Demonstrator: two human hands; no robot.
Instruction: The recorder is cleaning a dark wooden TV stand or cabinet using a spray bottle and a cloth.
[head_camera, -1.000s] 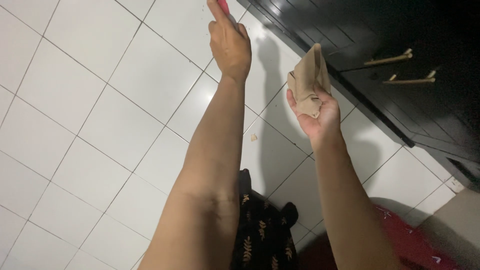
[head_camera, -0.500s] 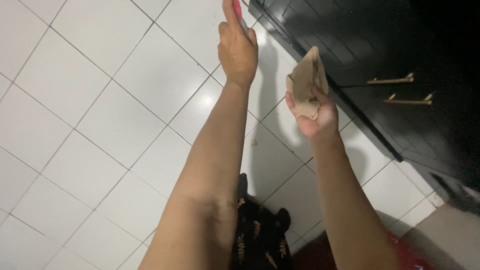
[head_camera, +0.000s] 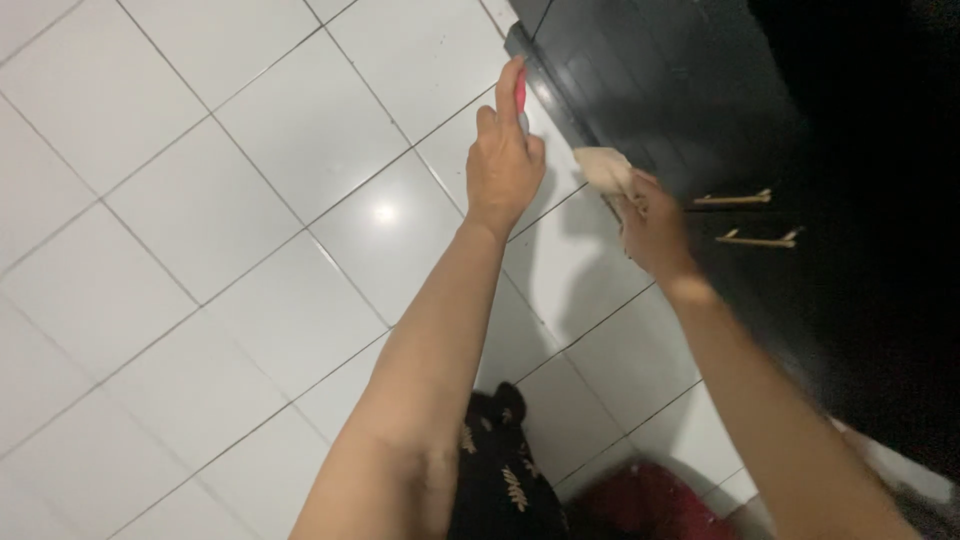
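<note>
My left hand (head_camera: 503, 160) is stretched out over the white tiled floor (head_camera: 250, 200), closed around a slim red and grey tool (head_camera: 521, 95) whose tip points toward the base of the black cabinet (head_camera: 700, 90). My right hand (head_camera: 652, 222) has turned palm down and grips a crumpled beige cloth (head_camera: 605, 168), held close to the cabinet's lower edge. The two hands are a short gap apart. What kind of tool the red one is cannot be made out.
Two brass handles (head_camera: 745, 218) sit on the black cabinet front just right of my right hand. A black garment with a leaf pattern (head_camera: 500, 470) and a red item (head_camera: 640, 505) lie below, near my body.
My right hand has turned over from palm up to palm down and carried the cloth toward the cabinet. The view has shifted, so both hands sit lower in the frame.
</note>
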